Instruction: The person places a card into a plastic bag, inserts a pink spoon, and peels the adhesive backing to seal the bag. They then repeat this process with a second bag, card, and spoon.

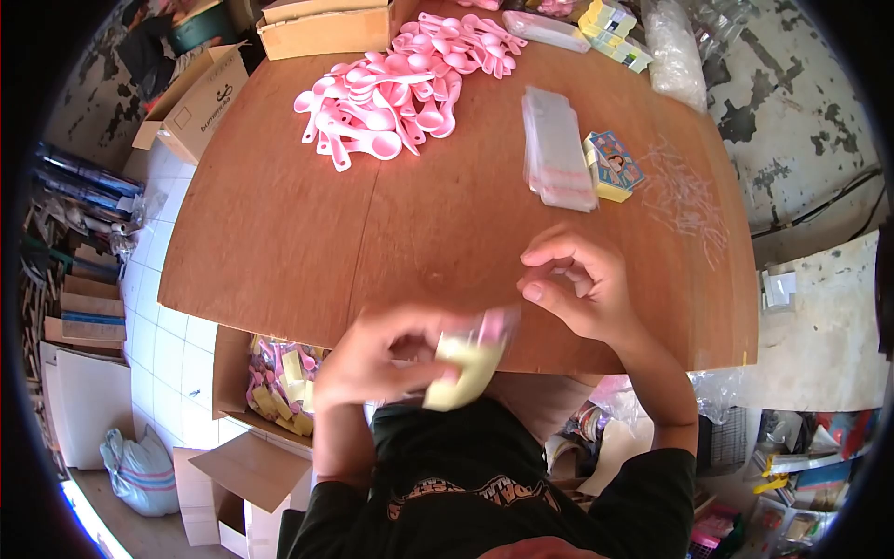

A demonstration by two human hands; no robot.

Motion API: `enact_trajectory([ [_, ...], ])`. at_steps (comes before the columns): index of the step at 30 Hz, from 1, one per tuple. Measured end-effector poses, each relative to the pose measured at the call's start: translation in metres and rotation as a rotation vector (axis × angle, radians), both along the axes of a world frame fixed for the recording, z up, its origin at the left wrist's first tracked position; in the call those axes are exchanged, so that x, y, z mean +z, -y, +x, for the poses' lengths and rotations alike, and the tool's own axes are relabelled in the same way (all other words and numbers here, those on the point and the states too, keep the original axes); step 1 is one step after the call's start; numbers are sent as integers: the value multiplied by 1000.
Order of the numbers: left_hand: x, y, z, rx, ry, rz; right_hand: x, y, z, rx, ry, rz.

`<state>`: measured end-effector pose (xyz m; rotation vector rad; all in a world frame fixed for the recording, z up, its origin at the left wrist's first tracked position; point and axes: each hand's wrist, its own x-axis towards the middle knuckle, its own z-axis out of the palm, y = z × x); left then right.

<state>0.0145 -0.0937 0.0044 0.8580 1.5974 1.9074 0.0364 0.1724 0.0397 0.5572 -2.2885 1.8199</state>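
Note:
My left hand (371, 352) is closed on a small clear plastic packet (463, 371) at the table's front edge. Inside the packet a pale yellow card shows, with something pink at its upper end; motion blurs both. To the right of it, my right hand (585, 281) hovers over the table, its fingers curved, thumb and forefinger apart, holding nothing. Beyond that hand lie a stack of clear plastic bags (557, 154) and a small blue-and-yellow card stack (615, 168). A large heap of pink plastic spoons (382, 102) covers the far part of the table.
The wooden table (270, 233) has loose clear strips (684, 200) scattered at its right. A carton (326, 31) stands at the back. Below the left front edge, an open box (233, 377) holds pink and yellow packets. More yellow cards (610, 33) lie beside a plastic roll (675, 56).

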Motion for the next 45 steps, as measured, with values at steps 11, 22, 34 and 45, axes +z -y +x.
enact_trajectory([
  [11, -106, 156, 54, 64, -336, -1211, -9, -60, -43, -475, -388, 1029],
  [22, -50, 59, 46, -389, -118, -344, -30, -60, -65, -582, -301, 1339],
  [34, 0, -17, 25, -20, 106, 244, -1, -33, -33, -562, -412, 1287],
  [45, -3, -67, 6, 118, 56, 170, -24, -45, -45, -541, -314, 1338],
])
